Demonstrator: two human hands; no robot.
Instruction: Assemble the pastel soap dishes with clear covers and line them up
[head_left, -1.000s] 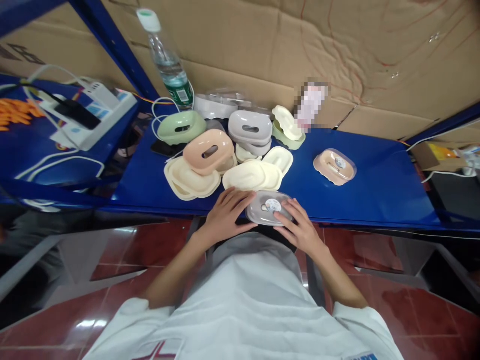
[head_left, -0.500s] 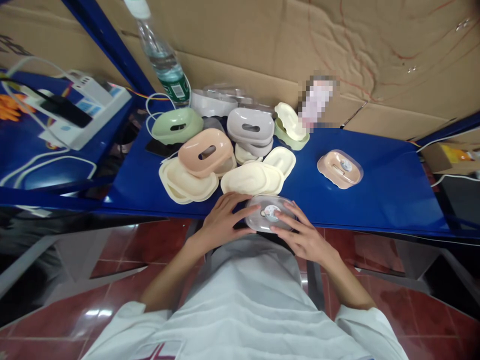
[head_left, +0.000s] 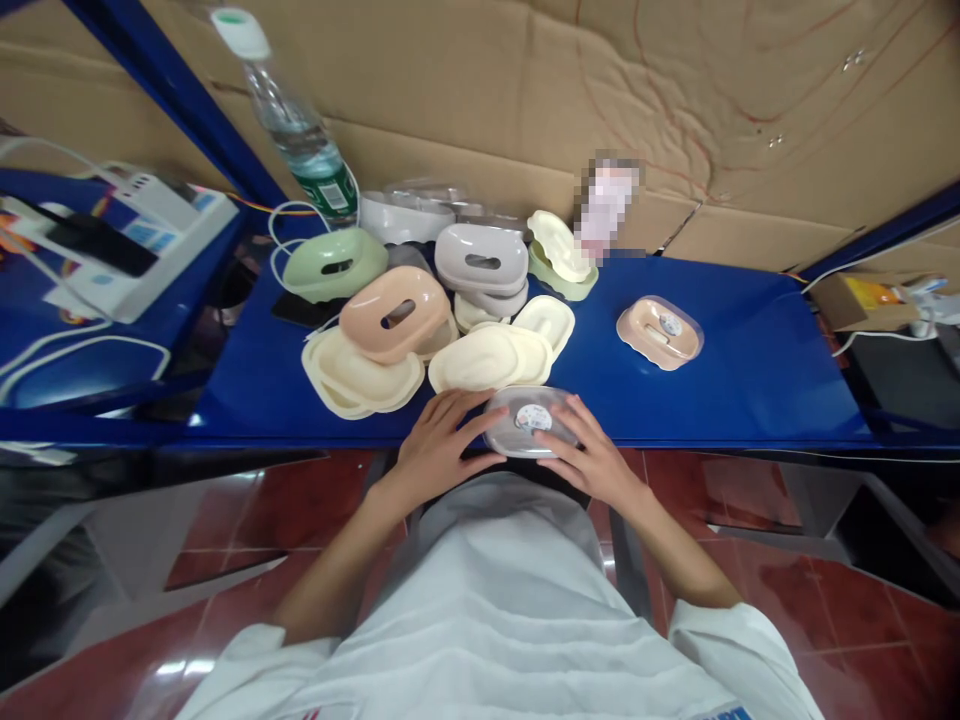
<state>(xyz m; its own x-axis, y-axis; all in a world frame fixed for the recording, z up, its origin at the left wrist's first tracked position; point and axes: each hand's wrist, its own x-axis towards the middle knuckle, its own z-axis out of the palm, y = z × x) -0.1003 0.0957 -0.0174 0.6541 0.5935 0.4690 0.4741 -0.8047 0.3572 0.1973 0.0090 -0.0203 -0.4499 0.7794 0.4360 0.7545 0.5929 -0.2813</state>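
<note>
At the table's front edge I have a soap box (head_left: 517,440) with a clear lid and a round label on top. My left hand (head_left: 442,447) grips its left side, thumb near the front and fingers along the back. From the right, my right hand (head_left: 589,455) holds it, with fingertips resting on the lid. The fingers partly cover the box's ends. Just behind lie cream oval trays (head_left: 472,360). An orange dish with a slot (head_left: 394,315) rests on more cream trays (head_left: 360,375) to the left.
Grey slotted dishes (head_left: 480,260) and a green one (head_left: 337,262) stand farther back. A water bottle (head_left: 300,140) is behind them. On the right of the blue table (head_left: 750,380) sits an orange soap box (head_left: 660,335) with a clear lid. A power strip (head_left: 150,250) lies at left.
The view has shifted slightly, so the things on the table appear farther left. Both hands keep their hold on the clear-lidded soap box; the right fingertips have moved a little on the lid.
</note>
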